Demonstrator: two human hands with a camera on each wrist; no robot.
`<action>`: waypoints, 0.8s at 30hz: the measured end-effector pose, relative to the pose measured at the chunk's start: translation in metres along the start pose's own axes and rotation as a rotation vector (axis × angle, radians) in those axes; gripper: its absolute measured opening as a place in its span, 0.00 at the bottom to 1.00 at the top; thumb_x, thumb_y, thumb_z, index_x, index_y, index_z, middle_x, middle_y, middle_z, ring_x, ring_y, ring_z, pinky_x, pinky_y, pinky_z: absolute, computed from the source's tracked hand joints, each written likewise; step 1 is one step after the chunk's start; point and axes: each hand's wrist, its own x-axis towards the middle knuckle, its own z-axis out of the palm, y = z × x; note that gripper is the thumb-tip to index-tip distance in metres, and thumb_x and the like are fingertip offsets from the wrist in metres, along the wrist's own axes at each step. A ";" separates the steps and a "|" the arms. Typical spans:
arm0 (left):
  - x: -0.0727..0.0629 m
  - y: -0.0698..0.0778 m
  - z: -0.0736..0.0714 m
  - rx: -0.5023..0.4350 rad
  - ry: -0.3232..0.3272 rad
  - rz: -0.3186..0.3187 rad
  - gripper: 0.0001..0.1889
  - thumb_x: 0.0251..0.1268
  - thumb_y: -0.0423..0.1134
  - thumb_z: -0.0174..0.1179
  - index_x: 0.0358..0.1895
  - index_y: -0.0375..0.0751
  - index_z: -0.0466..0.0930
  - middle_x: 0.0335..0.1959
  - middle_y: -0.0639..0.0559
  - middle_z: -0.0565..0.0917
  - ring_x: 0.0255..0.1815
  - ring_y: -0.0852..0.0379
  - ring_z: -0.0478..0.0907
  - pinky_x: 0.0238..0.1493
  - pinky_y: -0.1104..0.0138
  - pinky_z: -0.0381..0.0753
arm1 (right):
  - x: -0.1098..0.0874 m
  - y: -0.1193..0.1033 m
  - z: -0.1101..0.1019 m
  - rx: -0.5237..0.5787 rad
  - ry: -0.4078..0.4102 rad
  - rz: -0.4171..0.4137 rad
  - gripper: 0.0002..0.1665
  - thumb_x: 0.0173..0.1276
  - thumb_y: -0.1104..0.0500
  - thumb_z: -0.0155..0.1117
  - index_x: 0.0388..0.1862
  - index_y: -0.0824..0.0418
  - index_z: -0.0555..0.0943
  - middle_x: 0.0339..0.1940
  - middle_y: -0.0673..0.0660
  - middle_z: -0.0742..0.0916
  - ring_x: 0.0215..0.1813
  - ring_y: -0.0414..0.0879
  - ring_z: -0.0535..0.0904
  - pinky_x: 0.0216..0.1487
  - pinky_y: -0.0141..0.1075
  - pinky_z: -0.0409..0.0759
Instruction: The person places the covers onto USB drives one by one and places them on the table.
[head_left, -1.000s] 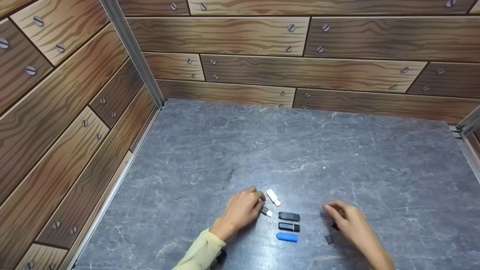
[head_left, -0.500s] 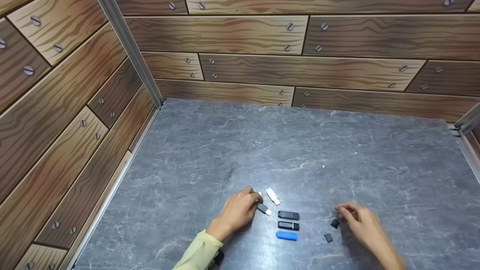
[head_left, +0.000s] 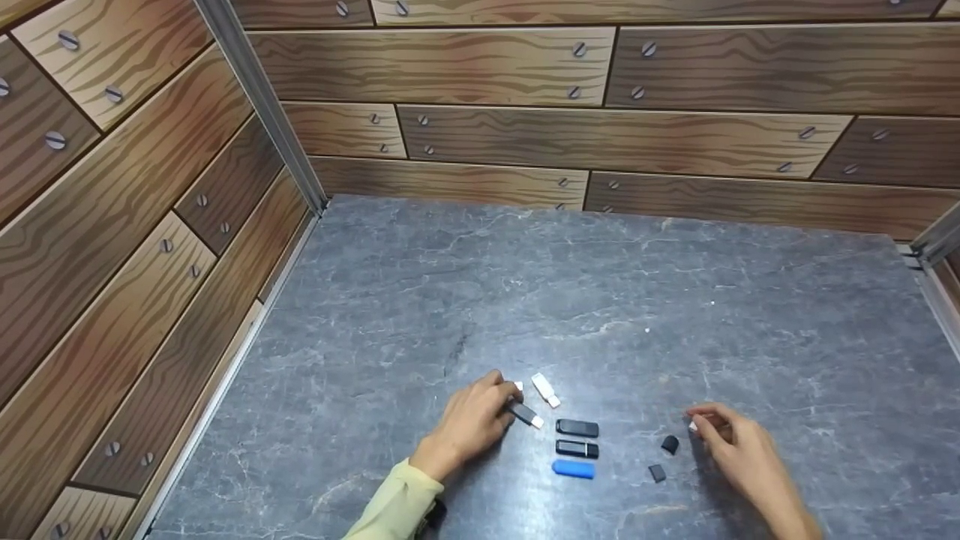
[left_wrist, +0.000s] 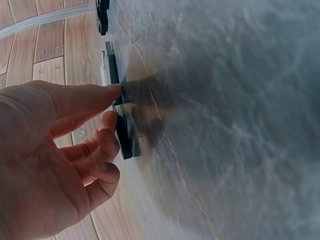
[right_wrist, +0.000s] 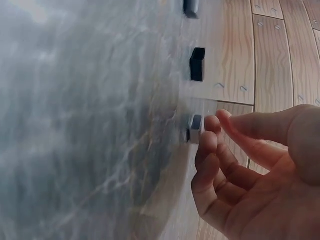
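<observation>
To your left stood a wall (head_left: 127, 300) printed with wood grain and slotted screws, cut off by the frame edge. Your left hand (head_left: 472, 420), cuffed in a pale yellow sleeve (head_left: 397, 499), was low over the grey, marbled tabletop (head_left: 375, 315), fingers curled, thumb and fingertips closed about a slim dark stick (head_left: 523, 412) whose metal plug poked out rightward; the thumb covered part of it. A white sliver (head_left: 518, 386) at the fingertips was mostly hidden, and I couldn't tell what it belonged to. Just beyond lay a slanted white stick (head_left: 542, 387) with a square plug; right of that, side by side, a blue stick (head_left: 573, 469) with a tapered end, a glossy banded stick (head_left: 577, 449) and a plain black stick (head_left: 577, 428). Farther right sat a boxy cap (head_left: 657, 473) and a rounded cap (head_left: 670, 445), both black. Your right hand (head_left: 739, 450) had its fingers bent, thumb and index nearly together beside a tiny white cap (right_wrist: 195, 131); whether they gripped it, I couldn't tell.
</observation>
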 end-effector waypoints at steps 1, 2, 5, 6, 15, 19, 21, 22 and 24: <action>0.000 0.000 0.000 -0.002 -0.005 -0.002 0.12 0.65 0.34 0.70 0.50 0.48 0.89 0.39 0.55 0.81 0.34 0.61 0.77 0.35 0.69 0.81 | 0.000 0.001 -0.001 -0.009 0.004 0.003 0.16 0.81 0.60 0.59 0.60 0.66 0.84 0.42 0.61 0.92 0.37 0.39 0.84 0.34 0.31 0.76; 0.000 0.000 0.000 -0.004 -0.011 -0.005 0.12 0.65 0.35 0.70 0.50 0.48 0.89 0.39 0.55 0.81 0.34 0.61 0.77 0.35 0.69 0.82 | 0.000 0.002 -0.001 -0.017 0.012 -0.001 0.16 0.81 0.61 0.60 0.60 0.66 0.84 0.43 0.61 0.92 0.37 0.40 0.84 0.34 0.32 0.76; -0.001 0.000 0.001 -0.004 -0.015 -0.006 0.12 0.64 0.37 0.72 0.50 0.48 0.89 0.39 0.56 0.81 0.35 0.61 0.77 0.36 0.68 0.82 | -0.001 0.005 -0.002 -0.056 0.038 -0.029 0.16 0.77 0.64 0.61 0.60 0.65 0.84 0.42 0.61 0.90 0.37 0.42 0.83 0.35 0.33 0.76; -0.001 0.000 0.001 -0.003 -0.016 -0.007 0.12 0.64 0.38 0.72 0.50 0.48 0.89 0.39 0.56 0.81 0.35 0.61 0.78 0.36 0.68 0.82 | -0.001 0.006 -0.002 -0.065 0.049 -0.041 0.16 0.76 0.64 0.62 0.60 0.64 0.85 0.42 0.61 0.89 0.37 0.41 0.83 0.36 0.33 0.76; 0.000 -0.001 0.001 0.013 -0.003 -0.004 0.11 0.64 0.39 0.73 0.48 0.50 0.89 0.39 0.56 0.81 0.36 0.60 0.79 0.34 0.66 0.82 | -0.007 0.004 0.002 -0.077 0.085 -0.100 0.11 0.73 0.64 0.68 0.52 0.59 0.88 0.40 0.56 0.87 0.34 0.36 0.80 0.35 0.31 0.75; 0.001 -0.001 0.002 0.011 -0.005 -0.002 0.10 0.64 0.40 0.73 0.47 0.50 0.89 0.38 0.56 0.81 0.35 0.61 0.78 0.34 0.67 0.81 | -0.011 0.001 0.008 -0.037 0.076 -0.125 0.09 0.69 0.64 0.73 0.47 0.57 0.89 0.34 0.51 0.86 0.30 0.32 0.76 0.32 0.29 0.72; 0.001 -0.002 0.002 0.014 -0.007 -0.003 0.10 0.64 0.40 0.73 0.47 0.50 0.89 0.38 0.57 0.80 0.35 0.61 0.78 0.34 0.67 0.80 | -0.014 0.000 0.012 -0.002 0.063 -0.165 0.08 0.66 0.64 0.76 0.44 0.55 0.89 0.31 0.46 0.84 0.28 0.30 0.73 0.31 0.29 0.71; 0.001 -0.002 0.002 0.016 -0.008 -0.003 0.10 0.64 0.41 0.73 0.47 0.50 0.89 0.37 0.57 0.80 0.35 0.61 0.78 0.34 0.68 0.80 | -0.016 0.001 0.014 0.016 0.052 -0.201 0.09 0.64 0.64 0.77 0.42 0.55 0.89 0.29 0.44 0.83 0.27 0.29 0.72 0.30 0.28 0.71; 0.001 -0.002 0.001 0.025 -0.010 -0.001 0.09 0.65 0.41 0.73 0.47 0.50 0.88 0.38 0.57 0.80 0.35 0.61 0.78 0.34 0.67 0.81 | -0.019 0.004 0.018 0.048 0.013 -0.303 0.10 0.61 0.64 0.79 0.39 0.54 0.89 0.26 0.42 0.82 0.26 0.28 0.72 0.28 0.28 0.72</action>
